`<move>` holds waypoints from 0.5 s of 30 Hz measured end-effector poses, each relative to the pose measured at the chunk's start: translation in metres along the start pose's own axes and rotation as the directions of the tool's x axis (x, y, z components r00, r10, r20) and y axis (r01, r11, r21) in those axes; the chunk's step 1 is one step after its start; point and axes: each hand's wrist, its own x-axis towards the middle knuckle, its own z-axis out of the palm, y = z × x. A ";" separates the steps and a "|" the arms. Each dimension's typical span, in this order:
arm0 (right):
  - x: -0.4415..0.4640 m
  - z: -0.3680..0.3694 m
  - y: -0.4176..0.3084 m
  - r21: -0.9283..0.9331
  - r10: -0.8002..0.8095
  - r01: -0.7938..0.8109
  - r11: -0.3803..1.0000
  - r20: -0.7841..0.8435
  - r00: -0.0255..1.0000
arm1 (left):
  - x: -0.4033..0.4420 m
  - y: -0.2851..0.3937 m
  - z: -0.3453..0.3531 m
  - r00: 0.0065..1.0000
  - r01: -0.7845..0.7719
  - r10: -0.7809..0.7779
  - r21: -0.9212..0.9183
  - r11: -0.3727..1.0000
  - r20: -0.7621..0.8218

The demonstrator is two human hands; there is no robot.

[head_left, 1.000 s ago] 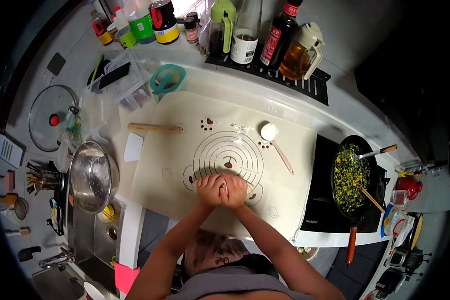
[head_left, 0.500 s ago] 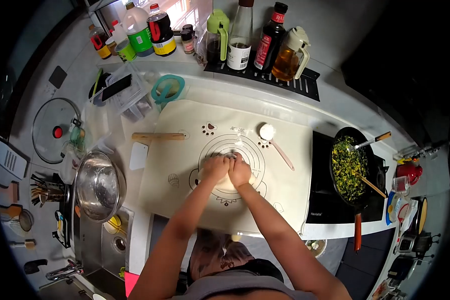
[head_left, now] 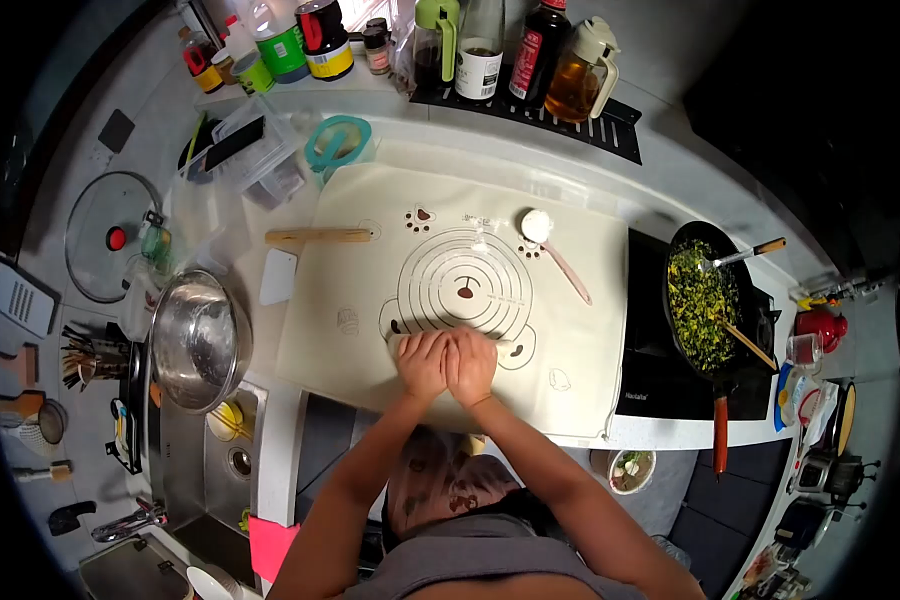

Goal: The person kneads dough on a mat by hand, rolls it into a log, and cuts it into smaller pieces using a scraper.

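Observation:
Pale dough (head_left: 506, 349) lies near the front of a cream kneading mat (head_left: 570, 330) printed with rings and a bear face. My left hand (head_left: 424, 364) and my right hand (head_left: 470, 364) press on it side by side, their fingers curled over its far edge. Most of the dough is hidden under them; only its two ends show. A pink-handled scoop (head_left: 536, 227) with white powder rests on the mat's far right part. Across the mat's left edge lies a wooden rolling pin (head_left: 320, 236), with a white scraper (head_left: 278, 276) below it.
To the right, a pan (head_left: 705, 300) of chopped greens and yellow bits, with a spatula and chopsticks in it, sits on the black cooktop (head_left: 650, 390). A steel bowl (head_left: 196, 340) stands left by the sink (head_left: 195, 480). Bottles (head_left: 480, 75) line the back ledge.
Both hands have drawn the dough toward my body, from the ring pattern to the mat's front part. The rings and bear nose are now uncovered. The camera view has shifted slightly.

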 end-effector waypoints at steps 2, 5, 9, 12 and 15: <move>0.000 0.005 0.013 -0.010 -0.032 0.032 0.999 0.024 0.999 | 0.001 -0.006 0.005 1.000 -0.012 0.012 -0.009 1.000 0.004; 0.024 0.022 0.031 -0.011 -0.059 0.059 0.998 0.023 0.998 | 0.017 -0.023 0.019 1.000 -0.024 0.024 0.010 1.000 0.017; 0.056 0.039 0.049 -0.049 0.028 -0.022 0.999 0.128 0.991 | 0.041 -0.045 0.037 0.987 0.048 -0.056 0.054 0.997 0.153; 0.076 0.053 0.057 -0.120 0.147 -0.129 0.984 0.154 0.977 | 0.060 -0.057 0.054 0.954 0.154 -0.175 0.104 0.983 0.245; 0.088 0.065 0.064 -0.234 0.249 -0.204 0.951 0.183 0.951 | 0.076 -0.068 0.069 0.932 0.193 -0.226 0.140 0.971 0.284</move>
